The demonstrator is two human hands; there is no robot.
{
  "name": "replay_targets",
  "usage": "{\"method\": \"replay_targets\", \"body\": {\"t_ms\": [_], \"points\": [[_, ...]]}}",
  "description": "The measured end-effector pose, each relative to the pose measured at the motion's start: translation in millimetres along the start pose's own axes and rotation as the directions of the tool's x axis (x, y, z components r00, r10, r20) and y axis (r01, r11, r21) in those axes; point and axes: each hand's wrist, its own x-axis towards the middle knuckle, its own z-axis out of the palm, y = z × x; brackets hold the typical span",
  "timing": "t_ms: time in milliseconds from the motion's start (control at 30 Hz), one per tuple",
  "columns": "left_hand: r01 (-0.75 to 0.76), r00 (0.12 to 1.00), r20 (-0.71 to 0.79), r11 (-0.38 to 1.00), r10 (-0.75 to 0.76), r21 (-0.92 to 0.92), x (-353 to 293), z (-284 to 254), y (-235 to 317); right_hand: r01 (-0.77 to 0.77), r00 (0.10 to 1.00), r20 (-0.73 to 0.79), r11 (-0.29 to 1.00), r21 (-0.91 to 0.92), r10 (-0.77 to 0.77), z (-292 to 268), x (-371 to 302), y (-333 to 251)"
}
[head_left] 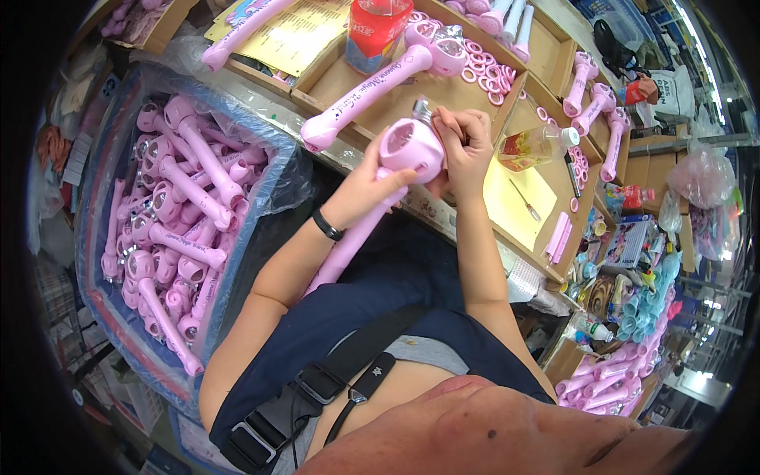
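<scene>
Bright, whitish, fairly even light covers the middle of the scene, reaching the wooden tray (439, 99) and the yellow sheet (495, 190), which looks pale. At the far right, narrow strip lights (690, 33) glare white against a darker background. On the left, deep shadow fills the gap between the blue-edged bin (264, 212) and the person's lap (380, 293). Small glints show on the held pink wand (427, 150) and, at right, on the clear plastic bag (701, 178). The fisheye lens bows the bin's straight sides, and black surrounds the round view. Central detail is reasonably crisp; the outer clutter looks soft and smeared.
</scene>
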Motion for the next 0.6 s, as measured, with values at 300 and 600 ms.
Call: {"method": "replay_targets", "body": {"t_ms": [300, 600], "points": [[-0.095, 0.995, 0.012, 0.931, 0.097, 0.352, -2.8, 12.2, -10.2, 0.094, 0.996, 0.017, 0.982, -0.163, -0.092, -8.6, -23.0, -5.2], [0.360, 0.920, 0.324, 0.799, -0.220, -0.482, -5.8, -1.1, -36.7, -0.233, 0.973, 0.103, 0.894, 0.383, 0.209, -42.4, -31.5, 36.9]]}}
